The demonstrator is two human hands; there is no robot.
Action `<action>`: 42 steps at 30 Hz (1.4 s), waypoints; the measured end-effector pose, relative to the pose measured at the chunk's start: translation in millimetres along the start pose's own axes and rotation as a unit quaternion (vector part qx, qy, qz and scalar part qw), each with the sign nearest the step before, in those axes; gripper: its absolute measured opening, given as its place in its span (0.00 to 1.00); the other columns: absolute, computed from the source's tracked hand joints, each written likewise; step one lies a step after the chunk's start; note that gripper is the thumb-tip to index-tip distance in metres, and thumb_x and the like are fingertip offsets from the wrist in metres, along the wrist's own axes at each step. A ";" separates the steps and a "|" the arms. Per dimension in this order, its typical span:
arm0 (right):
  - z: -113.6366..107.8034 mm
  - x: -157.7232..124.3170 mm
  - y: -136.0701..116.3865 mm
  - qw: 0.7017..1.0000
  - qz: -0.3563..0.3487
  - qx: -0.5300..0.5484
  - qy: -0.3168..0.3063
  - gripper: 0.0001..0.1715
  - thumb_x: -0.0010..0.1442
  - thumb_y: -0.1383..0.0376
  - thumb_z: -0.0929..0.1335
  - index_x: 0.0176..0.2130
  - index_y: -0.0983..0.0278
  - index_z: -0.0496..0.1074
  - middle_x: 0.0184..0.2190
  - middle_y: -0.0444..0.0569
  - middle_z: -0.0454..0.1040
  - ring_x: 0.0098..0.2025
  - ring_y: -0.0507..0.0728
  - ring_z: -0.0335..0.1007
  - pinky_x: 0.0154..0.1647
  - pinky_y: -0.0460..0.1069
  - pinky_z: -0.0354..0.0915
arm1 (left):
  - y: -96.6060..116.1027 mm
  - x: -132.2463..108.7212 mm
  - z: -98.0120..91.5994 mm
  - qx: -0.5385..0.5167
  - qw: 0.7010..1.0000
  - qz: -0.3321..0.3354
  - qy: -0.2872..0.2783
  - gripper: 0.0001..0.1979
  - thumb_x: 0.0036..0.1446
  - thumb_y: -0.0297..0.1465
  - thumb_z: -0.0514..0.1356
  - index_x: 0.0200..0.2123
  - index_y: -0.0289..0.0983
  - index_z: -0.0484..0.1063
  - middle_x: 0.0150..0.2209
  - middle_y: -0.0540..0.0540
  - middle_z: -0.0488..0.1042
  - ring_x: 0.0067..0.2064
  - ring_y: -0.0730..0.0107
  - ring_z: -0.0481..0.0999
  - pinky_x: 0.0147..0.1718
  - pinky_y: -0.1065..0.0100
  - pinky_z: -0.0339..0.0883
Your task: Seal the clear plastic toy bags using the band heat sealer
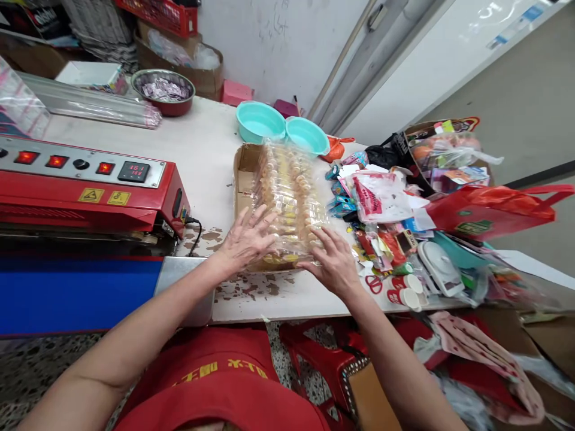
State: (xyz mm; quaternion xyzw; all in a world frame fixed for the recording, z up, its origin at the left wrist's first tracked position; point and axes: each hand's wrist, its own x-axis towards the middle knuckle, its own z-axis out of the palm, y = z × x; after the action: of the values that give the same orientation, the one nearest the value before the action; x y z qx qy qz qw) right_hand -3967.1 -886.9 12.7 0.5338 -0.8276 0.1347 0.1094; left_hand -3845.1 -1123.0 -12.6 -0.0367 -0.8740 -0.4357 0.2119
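In a shallow cardboard box (245,160) on the table lie two rows of clear plastic packs (290,185) with yellowish-tan, ridged contents; what these are, I cannot make out. My left hand (248,238) rests on the near left part of the packs, palm down with its fingers spread. At the near right corner, my right hand (335,260) is open too, its fingertips touching the packs and its thumb by the box's near edge. Neither hand is closed around anything. The packs hide most of the box's floor.
Left of the box stands a red sealing machine (90,191) with a blue belt (76,293). Two turquoise basins (260,123) sit behind the box. Clutter on the right includes red scissors (374,284), paper cups (404,297) and a red bag (485,212). A red stool (318,359) is below.
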 end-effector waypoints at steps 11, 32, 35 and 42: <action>-7.2 102.9 -99.7 0.850 0.134 0.493 0.127 0.09 0.48 0.59 0.77 0.27 0.61 0.79 0.29 0.48 0.81 0.33 0.58 0.79 0.38 0.55 0.75 | 31.1 -30.6 -69.5 -0.398 0.849 -0.257 0.233 0.14 0.44 0.37 0.70 0.30 0.32 0.77 0.28 0.45 0.77 0.31 0.68 0.75 0.30 0.70 0.68; 148.4 86.3 -188.3 0.742 0.256 0.614 -0.077 0.42 0.39 0.59 0.78 0.53 0.60 0.68 0.52 0.55 0.72 0.42 0.58 0.74 0.40 0.52 0.72 | -32.3 -183.1 -59.3 -0.414 0.742 -0.457 0.264 0.39 0.37 0.30 0.72 0.54 0.35 0.61 0.33 0.46 0.77 0.32 0.64 0.78 0.33 0.66 0.70; 152.8 71.9 -198.8 0.746 0.227 0.612 -0.135 0.61 0.38 0.65 0.77 0.65 0.55 0.49 0.61 0.59 0.60 0.43 0.58 0.74 0.38 0.52 0.73 | -37.8 -183.8 -61.1 -0.405 0.750 -0.451 0.264 0.39 0.37 0.32 0.72 0.54 0.36 0.62 0.32 0.47 0.77 0.31 0.65 0.78 0.32 0.67 0.69; 160.4 70.3 -180.4 0.795 0.232 0.550 -0.109 0.51 0.43 0.66 0.71 0.64 0.54 0.52 0.60 0.58 0.57 0.44 0.57 0.71 0.36 0.51 0.72 | -45.0 -194.6 -68.6 -0.401 0.745 -0.455 0.278 0.37 0.37 0.32 0.72 0.53 0.36 0.64 0.29 0.51 0.75 0.29 0.68 0.77 0.31 0.69 0.69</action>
State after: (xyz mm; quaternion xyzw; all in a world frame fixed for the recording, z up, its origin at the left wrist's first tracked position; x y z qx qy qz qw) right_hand -3836.8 -1072.5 -96.0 0.3069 -0.7193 0.5298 -0.3282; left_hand -3656.5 -1180.7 -88.1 0.4067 -0.4342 -0.7816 0.1874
